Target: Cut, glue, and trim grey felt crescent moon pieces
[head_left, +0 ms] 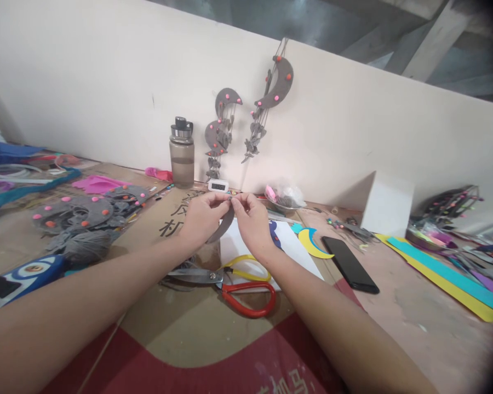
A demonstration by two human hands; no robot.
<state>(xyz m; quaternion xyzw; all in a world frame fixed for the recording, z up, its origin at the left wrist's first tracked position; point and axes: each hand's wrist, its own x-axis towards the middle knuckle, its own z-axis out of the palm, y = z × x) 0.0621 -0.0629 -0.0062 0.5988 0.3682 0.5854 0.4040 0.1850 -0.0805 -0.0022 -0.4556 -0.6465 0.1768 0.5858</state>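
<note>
My left hand (201, 216) and my right hand (252, 221) meet over the cardboard, both closed in a pinch with fingertips almost touching. Between them is a curved grey felt piece (221, 230) that hangs down below the left fingers. Something tiny and dark sits at the fingertips, too small to name. Beneath my hands lie scissors (248, 301) with one red and one yellow handle, blades pointing left. A white sheet (298, 262) is partly covered by my right hand, and beside it rests a yellow and blue crescent cutout (312, 244).
A black phone (350, 265) lies to the right, near yellow and turquoise strips (447, 279). At the back stand a water bottle (182, 156) and a small digital timer (218, 186). Grey moon hangings (285, 82) dangle on the wall. Decorated grey felt shapes (72, 213) lie left.
</note>
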